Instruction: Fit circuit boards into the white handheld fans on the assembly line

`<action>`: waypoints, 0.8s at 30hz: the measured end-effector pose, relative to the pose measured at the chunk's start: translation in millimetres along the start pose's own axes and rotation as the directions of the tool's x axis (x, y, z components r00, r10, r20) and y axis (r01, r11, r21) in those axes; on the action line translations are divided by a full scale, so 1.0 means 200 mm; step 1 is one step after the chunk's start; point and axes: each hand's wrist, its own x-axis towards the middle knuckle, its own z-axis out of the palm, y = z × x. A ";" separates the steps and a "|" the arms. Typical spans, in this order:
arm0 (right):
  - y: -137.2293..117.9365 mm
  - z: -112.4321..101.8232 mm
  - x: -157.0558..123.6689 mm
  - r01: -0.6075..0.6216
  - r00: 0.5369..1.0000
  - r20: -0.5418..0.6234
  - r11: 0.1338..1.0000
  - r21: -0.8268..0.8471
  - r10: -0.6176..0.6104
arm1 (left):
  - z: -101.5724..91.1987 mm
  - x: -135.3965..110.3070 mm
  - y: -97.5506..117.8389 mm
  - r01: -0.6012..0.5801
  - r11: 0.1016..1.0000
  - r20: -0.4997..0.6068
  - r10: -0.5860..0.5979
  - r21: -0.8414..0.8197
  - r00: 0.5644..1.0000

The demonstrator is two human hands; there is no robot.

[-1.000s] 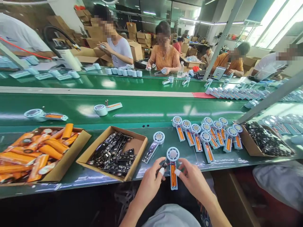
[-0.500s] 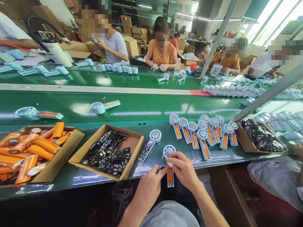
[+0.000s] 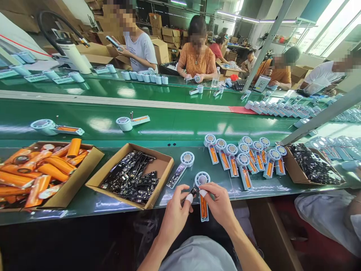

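Note:
A light-blue handheld fan (image 3: pixel 202 178) lies in front of me, its round head on the bench edge and its open handle pointing toward me. An orange battery and thin wires show inside the handle. My left hand (image 3: pixel 175 212), left of the fan, pinches a small black circuit board (image 3: pixel 193 191) between thumb and fingers. My right hand (image 3: pixel 220 205) has its thumb and fingertips closed at the neck of the fan; what they grip there is hidden. White covers sit on fingertips of both hands. Another fan (image 3: pixel 187 159) with a board in its handle lies just beyond.
A cardboard box of circuit boards (image 3: pixel 93 184) and a box of orange batteries (image 3: pixel 97 150) stand to the left. Several open fans (image 3: pixel 243 159) lie grouped at right, beside another board box (image 3: pixel 293 171). A green conveyor (image 3: pixel 175 124) runs behind; co-workers sit across it.
My left hand has turned and its fingers have lifted, so the circuit board shows more clearly beside the fan's neck. My right fingertips stay at the neck. The whole view has shifted slightly.

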 end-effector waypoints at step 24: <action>-0.09 0.06 -0.01 0.083 0.995 0.093 0.793 -0.603 -0.034 | 0.10 -0.06 -0.05 -0.156 0.987 -0.184 0.161 0.039 0.970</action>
